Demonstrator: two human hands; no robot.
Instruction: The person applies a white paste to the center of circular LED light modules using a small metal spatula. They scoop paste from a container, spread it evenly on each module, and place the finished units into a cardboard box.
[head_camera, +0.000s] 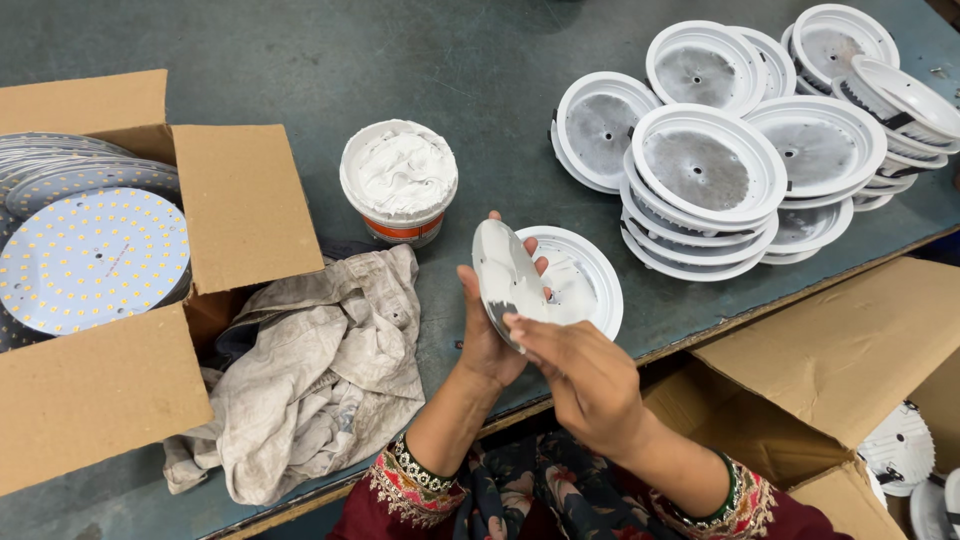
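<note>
One thin round disc (508, 280), smeared with white paste, stands on edge at frame centre; I see my left hand (488, 335) pinching its rim, while my right hand (585, 375) presses fingertips against its face. Below sits a glossy white housing (590, 285) on the grey tabletop (480, 70); a paste tub (398, 178) stands upper left.

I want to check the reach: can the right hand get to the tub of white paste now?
Probably yes. The right hand only touches the disc held by the left hand. Bare table lies between it and the open tub; the cloth lies lower.
</note>
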